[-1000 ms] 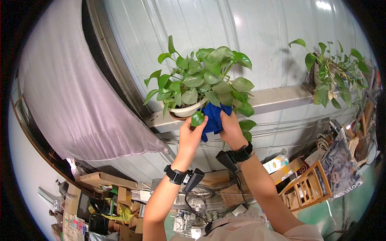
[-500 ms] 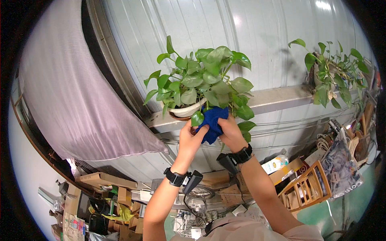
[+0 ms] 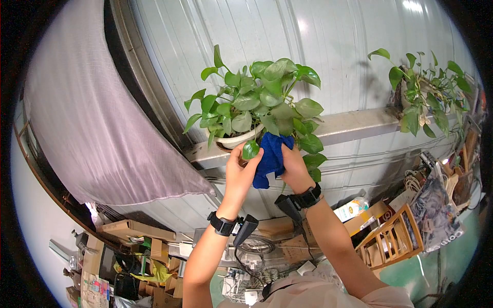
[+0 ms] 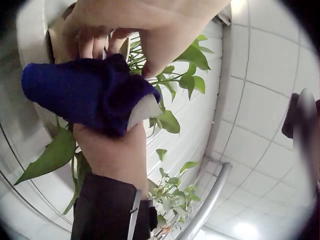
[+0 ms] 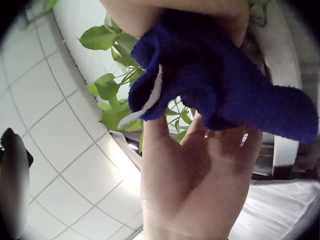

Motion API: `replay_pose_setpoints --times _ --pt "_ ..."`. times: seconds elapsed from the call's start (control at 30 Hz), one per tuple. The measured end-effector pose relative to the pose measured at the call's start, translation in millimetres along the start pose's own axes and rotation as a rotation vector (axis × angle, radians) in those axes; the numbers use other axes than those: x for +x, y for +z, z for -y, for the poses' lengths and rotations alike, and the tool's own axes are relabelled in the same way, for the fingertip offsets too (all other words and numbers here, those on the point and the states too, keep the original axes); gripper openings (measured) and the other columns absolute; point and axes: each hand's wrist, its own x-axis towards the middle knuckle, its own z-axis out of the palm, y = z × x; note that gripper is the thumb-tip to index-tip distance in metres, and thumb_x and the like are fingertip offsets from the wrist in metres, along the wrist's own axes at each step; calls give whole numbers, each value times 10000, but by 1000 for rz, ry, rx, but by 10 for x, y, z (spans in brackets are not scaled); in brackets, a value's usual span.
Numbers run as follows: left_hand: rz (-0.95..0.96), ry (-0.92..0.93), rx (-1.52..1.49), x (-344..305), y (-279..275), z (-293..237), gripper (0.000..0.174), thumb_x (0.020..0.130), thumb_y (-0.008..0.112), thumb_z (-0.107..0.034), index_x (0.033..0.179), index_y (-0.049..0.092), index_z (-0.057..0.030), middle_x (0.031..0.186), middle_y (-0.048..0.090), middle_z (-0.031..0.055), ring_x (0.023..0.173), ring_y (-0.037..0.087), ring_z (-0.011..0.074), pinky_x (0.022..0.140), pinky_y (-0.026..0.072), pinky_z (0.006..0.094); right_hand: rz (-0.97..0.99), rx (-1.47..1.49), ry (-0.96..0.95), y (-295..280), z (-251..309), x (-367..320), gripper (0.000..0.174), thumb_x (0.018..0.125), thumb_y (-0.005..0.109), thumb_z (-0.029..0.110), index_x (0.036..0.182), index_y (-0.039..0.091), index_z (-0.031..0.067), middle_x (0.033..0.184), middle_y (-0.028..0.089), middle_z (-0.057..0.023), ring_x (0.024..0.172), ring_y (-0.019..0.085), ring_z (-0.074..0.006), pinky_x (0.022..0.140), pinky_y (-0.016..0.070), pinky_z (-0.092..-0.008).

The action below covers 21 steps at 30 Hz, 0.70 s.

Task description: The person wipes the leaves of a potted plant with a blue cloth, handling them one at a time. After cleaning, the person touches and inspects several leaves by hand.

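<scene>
Near the middle of the head view, a potted vine with broad green leaves [image 3: 272,95] grows from a white pot [image 3: 239,140] on a wall ledge. My left hand [image 3: 240,172] is just below the rim, with thumb and fingers around a small drooping leaf [image 3: 250,149]. Beside it, my right hand [image 3: 296,167] grips a blue cloth [image 3: 270,159] under the trailing foliage, and a loose corner hangs down. In the right wrist view the cloth [image 5: 215,75] covers the left hand's fingertips. A pale edge, perhaps a tag [image 5: 147,102], shows on it.
A second hanging plant [image 3: 429,102] is farther right on the ledge [image 3: 354,126]. A pale curtain [image 3: 108,118] drapes at left. Below are cardboard boxes [image 3: 134,229], cables [image 3: 257,245] and a wooden rack [image 3: 393,240].
The blue cloth has been shifted and refolded, its lower corner now hanging further down. My left hand has moved slightly left and up around the small leaf; the pot has stayed put.
</scene>
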Motion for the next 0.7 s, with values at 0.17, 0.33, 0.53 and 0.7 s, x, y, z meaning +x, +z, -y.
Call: replay_pose_setpoints --times 0.17,0.33,0.53,0.7 --pt "30 -61 68 35 -20 -43 251 797 626 -227 942 600 -23 821 572 -26 748 464 58 705 363 198 154 -78 17 -125 0 59 192 740 501 -6 925 555 -3 832 608 -69 712 602 -169 642 493 -295" --pt "62 -43 42 98 3 -15 258 811 611 -233 959 603 -22 851 579 -32 769 470 49 719 368 199 188 -162 -20 -156 37 32 213 710 516 -30 918 557 -12 806 610 -62 692 597 -162 628 484 -288" --pt "75 -79 19 106 20 32 266 813 610 -223 976 601 -13 894 591 -22 811 492 53 751 377 209 133 -257 -68 -213 -28 114 217 710 531 -10 926 558 -16 799 607 -56 664 581 -140 605 468 -274" --pt "83 -130 32 93 21 -17 282 819 602 -241 983 600 -12 910 592 -17 826 494 59 763 375 212 80 -180 -45 -111 41 34 221 714 536 -9 934 557 -13 812 605 -54 665 576 -132 596 462 -265"
